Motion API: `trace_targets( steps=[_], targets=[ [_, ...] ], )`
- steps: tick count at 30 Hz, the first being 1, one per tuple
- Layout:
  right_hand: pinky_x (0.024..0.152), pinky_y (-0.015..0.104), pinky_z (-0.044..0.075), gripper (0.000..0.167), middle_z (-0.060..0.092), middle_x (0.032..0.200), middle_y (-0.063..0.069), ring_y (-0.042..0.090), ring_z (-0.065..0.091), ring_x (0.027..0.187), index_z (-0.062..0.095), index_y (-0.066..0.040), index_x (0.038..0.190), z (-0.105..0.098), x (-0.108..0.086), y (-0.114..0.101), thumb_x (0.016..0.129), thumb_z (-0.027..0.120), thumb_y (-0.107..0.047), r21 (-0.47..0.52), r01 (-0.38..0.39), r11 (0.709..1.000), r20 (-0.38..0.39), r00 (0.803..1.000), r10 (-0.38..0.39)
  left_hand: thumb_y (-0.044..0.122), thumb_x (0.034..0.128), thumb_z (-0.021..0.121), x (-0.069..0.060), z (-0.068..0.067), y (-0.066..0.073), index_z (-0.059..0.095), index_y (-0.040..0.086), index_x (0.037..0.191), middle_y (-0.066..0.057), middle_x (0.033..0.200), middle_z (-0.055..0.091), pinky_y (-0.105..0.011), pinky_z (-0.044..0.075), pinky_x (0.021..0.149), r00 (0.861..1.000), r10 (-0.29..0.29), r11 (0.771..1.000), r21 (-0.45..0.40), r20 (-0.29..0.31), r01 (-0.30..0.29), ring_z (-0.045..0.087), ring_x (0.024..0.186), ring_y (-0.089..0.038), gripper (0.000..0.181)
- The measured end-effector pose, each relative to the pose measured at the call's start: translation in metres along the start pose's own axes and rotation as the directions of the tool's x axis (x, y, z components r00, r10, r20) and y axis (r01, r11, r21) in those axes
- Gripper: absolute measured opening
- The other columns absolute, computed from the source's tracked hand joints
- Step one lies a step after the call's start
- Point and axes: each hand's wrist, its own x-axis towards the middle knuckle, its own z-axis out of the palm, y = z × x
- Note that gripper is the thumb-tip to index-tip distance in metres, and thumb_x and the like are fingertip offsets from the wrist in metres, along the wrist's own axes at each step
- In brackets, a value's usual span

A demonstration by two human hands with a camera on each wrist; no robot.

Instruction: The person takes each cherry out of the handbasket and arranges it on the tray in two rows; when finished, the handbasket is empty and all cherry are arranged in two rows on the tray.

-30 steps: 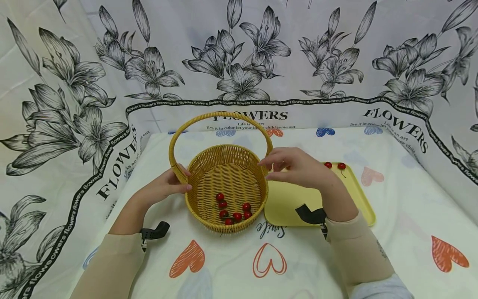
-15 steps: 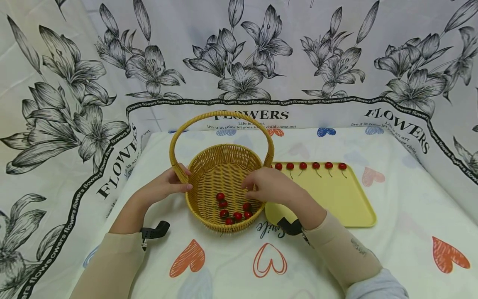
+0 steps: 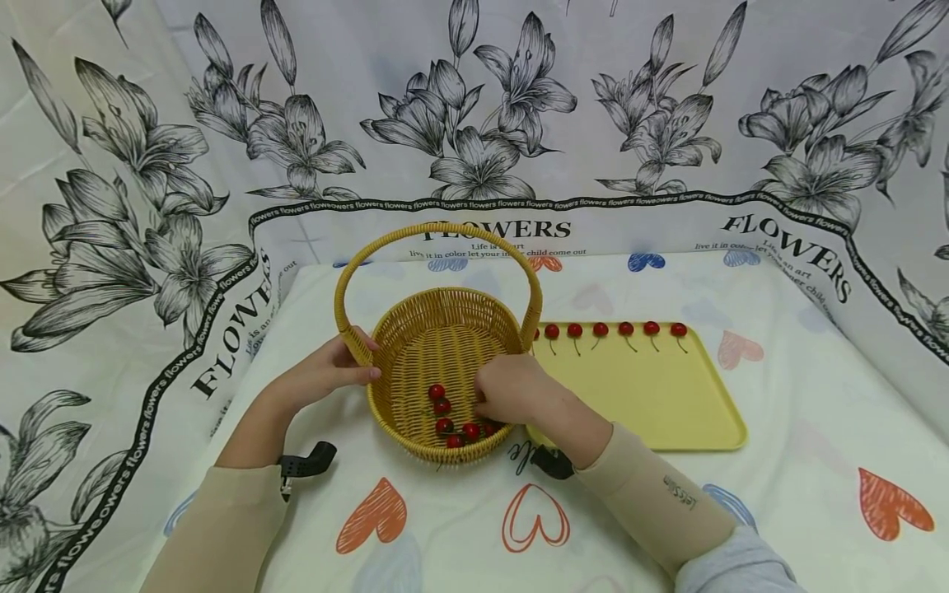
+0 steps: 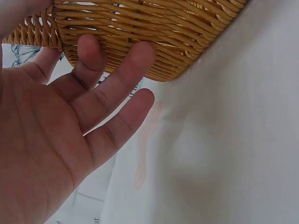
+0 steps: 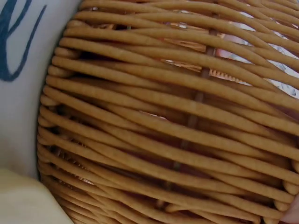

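Note:
A yellow wicker basket (image 3: 418, 354) with a tall arched handle stands on the cloth-covered table. Several red cherries (image 3: 470, 431) lie in its near part. My left hand (image 3: 322, 368) holds the basket's left rim at the handle's base, thumb on the rim. In the left wrist view, the other fingers (image 4: 114, 100) of that hand spread along the woven outside. My right hand (image 3: 515, 391) reaches over the right rim into the basket, close to the cherries. Its fingertips are hidden, so whether they pinch a cherry does not show. Woven basket wall (image 5: 163, 121) fills most of the right wrist view.
To the right of the basket lies a yellow tray (image 3: 638, 395), with a row of stemmed cherries (image 3: 600, 329) along its far edge. The white tablecloth (image 3: 445, 535) carries printed hearts. A floral curtain (image 3: 519, 107) hangs behind and at the sides.
My right hand has moved left and down from above the basket's right rim into the basket, uncovering the row of cherries on the tray. My left hand stays at the left rim.

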Motion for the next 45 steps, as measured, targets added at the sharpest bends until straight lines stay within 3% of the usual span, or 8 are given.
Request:
trace_targets(
  steps=[7, 11, 18, 27, 30, 34, 39, 45],
  targets=[
    [0.066, 0.03, 0.053, 0.003, 0.071, 0.084, -0.01, 0.01, 0.064, 0.081, 0.081, -0.024, 0.092, 0.002, 0.003, 0.001, 0.092, 0.078, -0.024, 0.061, 0.014, 0.998, 0.019, 1.0, -0.015, 0.009, 0.0951, 0.071, 0.0, 0.0, 0.001, 0.046, -0.002, 0.125, -0.026, 0.118, 0.058, -0.034, 0.053, 0.086, 1.0, 0.006, 1.0, -0.018, 0.006, -0.006, 0.061, 0.103, -0.026, 0.041],
    [0.068, 0.029, 0.052, 0.005, 0.071, 0.086, -0.01, 0.009, 0.063, 0.081, 0.081, -0.024, 0.096, 0.002, 0.003, 0.001, 0.093, 0.077, -0.023, 0.073, 0.018, 0.997, 0.019, 1.0, -0.019, 0.008, 0.0951, 0.071, 0.0, 0.0, 0.002, 0.045, -0.003, 0.125, -0.028, 0.117, 0.058, -0.035, 0.054, 0.085, 1.0, 0.009, 1.0, -0.024, 0.007, -0.009, 0.062, 0.102, -0.025, 0.041],
    [0.062, 0.028, 0.051, 0.017, 0.072, 0.085, -0.013, 0.006, 0.063, 0.076, 0.082, -0.025, 0.095, 0.004, 0.005, -0.001, 0.095, 0.074, -0.04, 0.095, 0.03, 0.995, 0.035, 0.999, -0.033, 0.009, 0.0954, 0.071, -0.001, -0.001, 0.003, 0.046, -0.004, 0.126, -0.026, 0.118, 0.057, -0.032, 0.053, 0.086, 1.0, 0.015, 1.0, -0.006, 0.004, -0.015, 0.061, 0.103, -0.024, 0.042],
    [0.075, 0.03, 0.054, 0.01, 0.074, 0.095, -0.011, 0.01, 0.067, 0.09, 0.083, -0.023, 0.1, 0.002, 0.007, 0.002, 0.096, 0.074, -0.023, 0.139, 0.075, 0.987, 0.016, 0.997, -0.078, 0.009, 0.0952, 0.071, -0.002, -0.001, 0.002, 0.046, -0.003, 0.125, -0.025, 0.117, 0.058, -0.032, 0.052, 0.086, 1.0, 0.011, 1.0, -0.011, -0.005, -0.011, 0.061, 0.103, -0.024, 0.041],
    [0.082, 0.03, 0.053, 0.015, 0.073, 0.101, -0.007, 0.011, 0.065, 0.096, 0.082, -0.019, 0.105, -0.005, 0.003, 0.004, 0.096, 0.071, -0.015, 0.199, 0.123, 0.972, -0.031, 0.992, -0.119, 0.008, 0.0953, 0.071, -0.002, -0.001, 0.001, 0.046, -0.004, 0.125, -0.026, 0.117, 0.057, -0.032, 0.053, 0.086, 1.0, 0.012, 1.0, -0.016, -0.003, -0.012, 0.061, 0.103, -0.024, 0.041],
    [0.082, 0.028, 0.051, 0.02, 0.07, 0.106, -0.002, 0.013, 0.062, 0.095, 0.08, -0.013, 0.111, -0.02, -0.006, 0.007, 0.095, 0.071, -0.007, 0.272, 0.185, 0.944, -0.111, 0.981, -0.16, 0.009, 0.0953, 0.071, -0.001, 0.0, 0.002, 0.046, -0.004, 0.126, -0.028, 0.119, 0.057, -0.032, 0.053, 0.086, 1.0, 0.006, 1.0, -0.016, 0.0, -0.006, 0.061, 0.104, -0.024, 0.042],
    [0.087, 0.031, 0.053, 0.036, 0.068, 0.118, 0.002, 0.015, 0.064, 0.104, 0.071, -0.009, 0.127, -0.042, -0.022, 0.014, 0.092, 0.069, -0.001, 0.386, 0.174, 0.906, -0.147, 0.981, -0.125, 0.01, 0.0954, 0.071, -0.001, 0.0, 0.002, 0.046, -0.003, 0.127, -0.028, 0.121, 0.056, -0.032, 0.052, 0.087, 1.0, 0.007, 1.0, -0.003, 0.001, -0.007, 0.06, 0.106, -0.026, 0.042],
    [0.086, 0.036, 0.055, 0.027, 0.067, 0.113, -0.003, 0.014, 0.06, 0.101, 0.072, -0.011, 0.115, -0.064, -0.044, 0.024, 0.091, 0.067, -0.001, 0.449, 0.182, 0.875, -0.204, 0.974, -0.098, 0.01, 0.0951, 0.072, -0.001, 0.0, 0.001, 0.048, -0.003, 0.126, -0.025, 0.119, 0.057, -0.032, 0.052, 0.087, 1.0, 0.004, 1.0, 0.002, -0.006, -0.004, 0.06, 0.105, -0.025, 0.041]
  ],
)
